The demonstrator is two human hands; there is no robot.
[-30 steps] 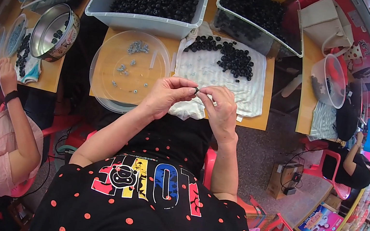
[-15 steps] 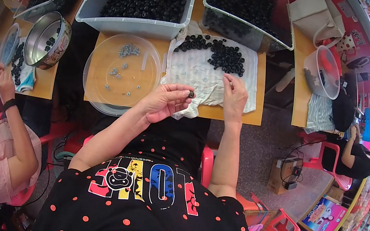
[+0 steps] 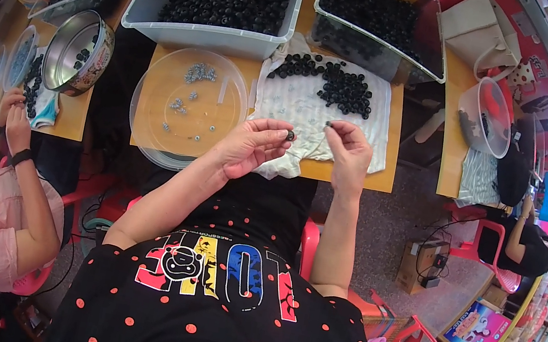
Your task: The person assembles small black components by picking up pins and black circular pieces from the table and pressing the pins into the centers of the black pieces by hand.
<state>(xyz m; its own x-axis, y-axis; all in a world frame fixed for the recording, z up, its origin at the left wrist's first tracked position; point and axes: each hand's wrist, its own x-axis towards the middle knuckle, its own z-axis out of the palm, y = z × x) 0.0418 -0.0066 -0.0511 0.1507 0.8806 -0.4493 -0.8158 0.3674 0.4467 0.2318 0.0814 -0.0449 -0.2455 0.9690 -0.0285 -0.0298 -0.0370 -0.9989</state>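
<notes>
Your left hand (image 3: 245, 146) pinches a small black bead (image 3: 289, 134) between thumb and fingertips, at centre frame, just above the near edge of the bench (image 3: 353, 175). Your right hand (image 3: 349, 149), a little to the right and apart from the left, pinches a smaller dark piece (image 3: 329, 124) at its fingertips; what that piece is cannot be made out. Both hands hover over a white cloth (image 3: 299, 106) spread on the bench. At the cloth's far end lies a loose pile of black beads (image 3: 336, 83). Left of the cloth sits a round clear plastic tray (image 3: 153, 114) holding a scatter of small grey metal parts (image 3: 200, 73). Beyond, along the top of the frame, stand two large clear bins (image 3: 202, 34), each full of black beads. At upper left a round metal tin (image 3: 68, 57), tilted, holds a few black beads. At left frame another person's hands (image 3: 11, 120) work at a neighbouring bench. At upper right stands a clear bucket (image 3: 482, 115).
</notes>
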